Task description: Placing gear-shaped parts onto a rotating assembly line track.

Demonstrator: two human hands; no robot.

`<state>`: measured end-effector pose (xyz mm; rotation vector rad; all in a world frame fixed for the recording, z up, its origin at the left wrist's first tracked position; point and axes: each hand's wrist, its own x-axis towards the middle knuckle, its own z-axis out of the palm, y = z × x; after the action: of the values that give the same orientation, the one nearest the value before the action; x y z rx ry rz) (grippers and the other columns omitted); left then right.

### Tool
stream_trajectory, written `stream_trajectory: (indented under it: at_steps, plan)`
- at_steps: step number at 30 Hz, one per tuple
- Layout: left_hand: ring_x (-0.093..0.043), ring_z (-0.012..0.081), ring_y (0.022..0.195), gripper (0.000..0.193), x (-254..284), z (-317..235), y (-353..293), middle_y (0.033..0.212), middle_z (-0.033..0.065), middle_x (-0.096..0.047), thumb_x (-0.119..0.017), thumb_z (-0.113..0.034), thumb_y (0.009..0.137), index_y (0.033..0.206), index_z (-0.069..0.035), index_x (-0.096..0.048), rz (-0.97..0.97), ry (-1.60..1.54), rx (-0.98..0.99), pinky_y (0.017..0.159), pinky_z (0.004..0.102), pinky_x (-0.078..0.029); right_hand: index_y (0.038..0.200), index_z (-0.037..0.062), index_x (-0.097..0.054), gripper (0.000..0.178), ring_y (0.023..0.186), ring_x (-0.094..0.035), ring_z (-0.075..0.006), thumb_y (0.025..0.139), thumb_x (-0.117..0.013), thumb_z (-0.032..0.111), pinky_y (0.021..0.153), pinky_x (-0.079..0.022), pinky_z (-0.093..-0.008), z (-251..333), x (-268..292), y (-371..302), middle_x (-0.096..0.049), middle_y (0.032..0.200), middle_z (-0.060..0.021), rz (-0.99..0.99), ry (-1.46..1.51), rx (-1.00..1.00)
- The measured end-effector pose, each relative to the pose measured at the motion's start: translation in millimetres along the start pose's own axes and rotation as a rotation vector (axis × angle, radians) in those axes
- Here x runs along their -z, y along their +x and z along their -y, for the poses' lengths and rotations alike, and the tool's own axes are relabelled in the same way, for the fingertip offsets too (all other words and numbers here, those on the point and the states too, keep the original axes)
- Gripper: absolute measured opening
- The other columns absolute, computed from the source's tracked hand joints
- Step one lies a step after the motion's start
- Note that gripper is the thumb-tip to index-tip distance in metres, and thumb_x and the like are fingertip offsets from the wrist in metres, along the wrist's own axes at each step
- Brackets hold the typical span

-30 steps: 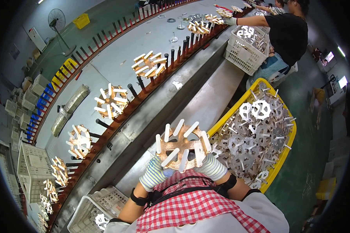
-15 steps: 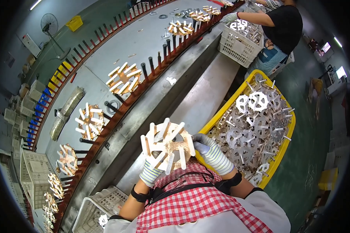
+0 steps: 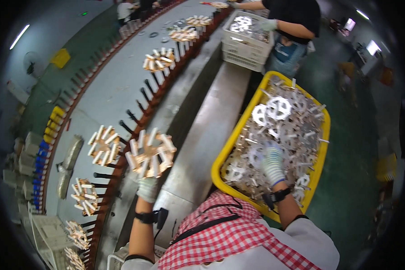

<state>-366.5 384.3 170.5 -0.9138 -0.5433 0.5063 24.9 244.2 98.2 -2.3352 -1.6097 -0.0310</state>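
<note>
Coppery disc [image 3: 150, 155] ringed with white rods [image 3: 168, 143] is grasped by the left hand [image 3: 147, 187]; for the right hand [image 3: 272, 163], I cannot tell.

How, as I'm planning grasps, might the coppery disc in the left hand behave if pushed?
Probably stiff: the disc shows no sag in the left hand. Its jutting white rods may snag and would likely hinder rolling.

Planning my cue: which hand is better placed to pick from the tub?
Likely the right hand: it's at the metal parts in the yellow tub; the left hand holds a coppery wheel.
</note>
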Motion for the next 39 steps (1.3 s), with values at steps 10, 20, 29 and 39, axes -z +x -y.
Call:
stream_trajectory:
  at_steps: [10, 20, 29, 39]
  plan:
    - [-0.052, 0.0356, 0.11, 0.037, -33, -149, 58, 0.123, 0.0202, -0.053, -0.045, -0.02, 0.089, 0.122, -0.006, -0.052, 0.469, -1.43, 0.447, 0.093, 0.0473, -0.044, 0.112, 0.0028, -0.057, 0.034, 0.104, -0.052, -0.0341, 0.079, -0.058, 0.014, 0.092, -0.041, -0.0416, -91, 30, -35, -0.055, 0.111, -0.0194, -0.103, 0.194, -0.25]
    - [-0.054, 0.0343, 0.109, 0.035, -174, -407, -60, 0.119, 0.0197, -0.056, -0.044, -0.019, 0.088, 0.119, -0.007, -0.056, 0.259, -1.602, 0.414, 0.094, 0.0467, -0.042, 0.099, 0.0019, -0.061, 0.024, 0.092, -0.058, -0.0308, 0.079, -0.056, 0.014, 0.086, -0.044, -0.0404, -98, 22, -16, -0.062, 0.095, -0.0159, -0.385, 0.396, -0.349]
    - [-0.053, 0.0335, 0.111, 0.036, -153, -296, -151, 0.119, 0.019, -0.057, -0.043, -0.02, 0.089, 0.12, -0.007, -0.055, 1.014, -1.435, 0.594, 0.095, 0.0463, -0.04, 0.124, -0.0009, -0.049, 0.051, 0.098, -0.057, -0.0289, 0.083, -0.059, 0.028, 0.086, -0.044, -0.0358, -196, 46, 32, -0.059, 0.107, -0.0188, -0.389, 0.188, -0.511]
    - [-0.06, 0.0303, 0.097, 0.037, -132, -174, -226, 0.1, 0.0105, -0.067, -0.041, -0.019, 0.091, 0.124, -0.008, -0.051, 0.817, -0.971, 0.618, 0.088, 0.0408, -0.045, 0.111, 0.0019, -0.056, 0.038, 0.103, -0.054, -0.0404, 0.086, -0.052, 0.03, 0.089, -0.042, -0.0431, -251, 23, 73, -0.059, 0.109, -0.0233, -0.112, -0.056, -0.454]
